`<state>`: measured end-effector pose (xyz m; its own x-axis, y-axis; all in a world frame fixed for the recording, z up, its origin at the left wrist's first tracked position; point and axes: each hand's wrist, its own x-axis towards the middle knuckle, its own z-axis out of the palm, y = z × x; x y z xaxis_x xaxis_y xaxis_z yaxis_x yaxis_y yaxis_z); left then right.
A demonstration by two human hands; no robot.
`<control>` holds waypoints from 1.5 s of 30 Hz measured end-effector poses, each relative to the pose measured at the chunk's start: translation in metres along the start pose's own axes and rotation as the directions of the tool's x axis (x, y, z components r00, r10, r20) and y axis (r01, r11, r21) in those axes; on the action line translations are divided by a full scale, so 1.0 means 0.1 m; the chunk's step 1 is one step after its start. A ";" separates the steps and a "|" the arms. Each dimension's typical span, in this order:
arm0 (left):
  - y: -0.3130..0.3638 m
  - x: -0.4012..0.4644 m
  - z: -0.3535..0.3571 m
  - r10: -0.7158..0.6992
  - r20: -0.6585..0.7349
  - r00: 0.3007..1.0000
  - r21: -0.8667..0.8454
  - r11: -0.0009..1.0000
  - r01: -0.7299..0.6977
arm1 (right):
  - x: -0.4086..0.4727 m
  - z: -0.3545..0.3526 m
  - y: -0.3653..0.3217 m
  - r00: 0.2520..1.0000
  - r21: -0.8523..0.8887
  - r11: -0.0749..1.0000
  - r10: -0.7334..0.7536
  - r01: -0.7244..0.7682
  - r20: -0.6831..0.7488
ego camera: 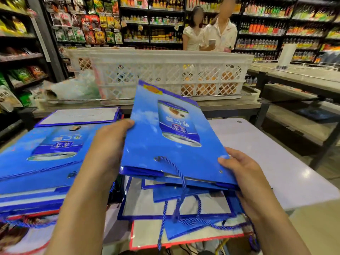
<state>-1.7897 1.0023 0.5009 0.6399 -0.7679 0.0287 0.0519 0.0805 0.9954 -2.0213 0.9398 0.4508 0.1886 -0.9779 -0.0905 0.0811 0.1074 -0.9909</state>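
Bag [165, 144]: blue, flat, held tilted above a loose stack [174, 207]. Left edge is gripped by left hand [108, 142], near corner pinched by right hand [244, 173]. Risk: dangling rope handle [181, 179] may be snagged below, and the stack dragged askew.
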 end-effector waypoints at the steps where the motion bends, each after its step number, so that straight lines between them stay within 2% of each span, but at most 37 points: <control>1: -0.13 -0.04 0.04 -0.061 0.060 0.996 0.000 0.998 0.061 | 0.01 -0.06 0.01 1.000 -0.034 0.999 -0.004 0.003 -0.020; 5: -0.52 -0.02 0.11 -0.117 0.027 0.993 0.118 0.987 0.113 | 0.06 -0.20 0.10 0.997 -0.185 0.982 -0.040 0.027 -0.066; 9: -0.76 0.04 0.03 -0.025 0.070 0.997 0.358 0.934 -0.001 | 0.07 -0.17 0.17 0.989 -0.380 0.919 -0.137 0.106 -0.055; 14: -0.77 -0.03 0.01 0.046 0.047 0.998 0.526 0.848 -0.063 | 0.07 -0.06 0.24 0.960 -0.649 0.738 -0.276 0.185 -0.041; 16: -0.76 -0.11 -0.01 0.143 0.119 0.983 0.591 0.785 -0.186 | 0.07 -0.01 0.27 0.949 -0.716 0.675 -0.311 0.178 -0.058; 19: -0.70 -0.27 -0.09 0.327 0.237 0.915 0.559 0.724 -0.404 | 0.06 0.04 0.29 0.940 -0.804 0.581 -0.331 0.128 -0.089; 21: -0.63 -0.39 -0.13 0.393 0.345 0.853 0.485 0.703 -0.520 | 0.06 0.04 0.33 0.923 -0.884 0.455 -0.377 0.111 -0.079; 23: -0.58 -0.53 -0.15 0.408 0.504 0.762 0.435 0.642 -0.631 | 0.05 0.03 0.37 0.887 -0.908 0.391 -0.459 0.153 -0.049; 26: -0.61 -0.70 -0.19 0.343 0.738 0.581 0.405 0.463 -0.788 | 0.02 0.00 0.41 0.824 -0.864 0.414 -0.567 0.287 0.003; 27: -0.64 -0.73 -0.20 0.313 0.781 0.540 0.398 0.416 -0.818 | 0.01 0.00 0.42 0.811 -0.846 0.425 -0.584 0.323 0.016; 29: -0.71 -0.77 -0.23 0.245 0.825 0.509 0.396 0.393 -0.830 | -0.03 -0.01 0.43 0.794 -0.813 0.446 -0.607 0.375 0.033; 32: -0.83 -0.78 -0.23 0.206 0.837 0.507 0.412 0.373 -0.831 | -0.06 0.00 0.46 0.783 -0.780 0.471 -0.621 0.413 0.039; 38: -0.89 -0.77 -0.20 0.214 0.808 0.550 0.454 0.370 -0.811 | -0.10 0.03 0.52 0.796 -0.736 0.510 -0.602 0.445 0.064; 40: -0.89 -0.78 -0.21 0.189 0.794 0.577 0.448 0.460 -0.767 | -0.14 0.04 0.52 0.787 -0.730 0.501 -0.612 0.465 0.082; 42: -0.86 -0.81 -0.21 0.175 0.760 0.627 0.422 0.601 -0.679 | -0.19 0.04 0.50 0.758 -0.728 0.463 -0.641 0.506 0.119; 45: -0.78 -0.80 -0.19 0.262 0.659 0.705 0.355 0.717 -0.599 | -0.28 0.05 0.47 0.697 -0.721 0.381 -0.690 0.579 0.196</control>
<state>-1.8304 1.0700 0.4191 -0.0410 -0.9390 0.3415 -0.6185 0.2923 0.7294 -2.0184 0.9734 0.4072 0.2672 -0.7207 0.6397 -0.5655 -0.6548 -0.5015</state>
